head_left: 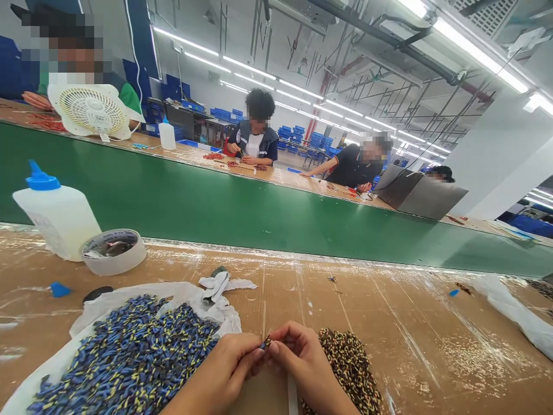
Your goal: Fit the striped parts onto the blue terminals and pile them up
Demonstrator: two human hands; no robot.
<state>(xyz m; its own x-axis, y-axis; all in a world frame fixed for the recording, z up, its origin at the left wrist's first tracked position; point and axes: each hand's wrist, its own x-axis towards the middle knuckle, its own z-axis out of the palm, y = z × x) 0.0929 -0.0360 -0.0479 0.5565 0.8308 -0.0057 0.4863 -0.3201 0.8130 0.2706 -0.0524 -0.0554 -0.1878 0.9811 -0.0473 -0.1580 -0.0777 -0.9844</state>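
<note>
My left hand is pinched on a small blue piece, like those heaped beside it. My right hand meets it fingertip to fingertip, closed around a tiny dark and yellowish part at the same spot; the fingers hide most of it. To the left, a big pile of small blue, black and yellow pieces lies on a white plastic bag. Just right of my right hand is a heap of small dark and tan ring-like parts.
A squeeze bottle with a blue cap and a tape roll stand at the left. Crumpled white scraps lie behind the pile. Beyond runs a green conveyor belt; several people sit across it, near a white fan.
</note>
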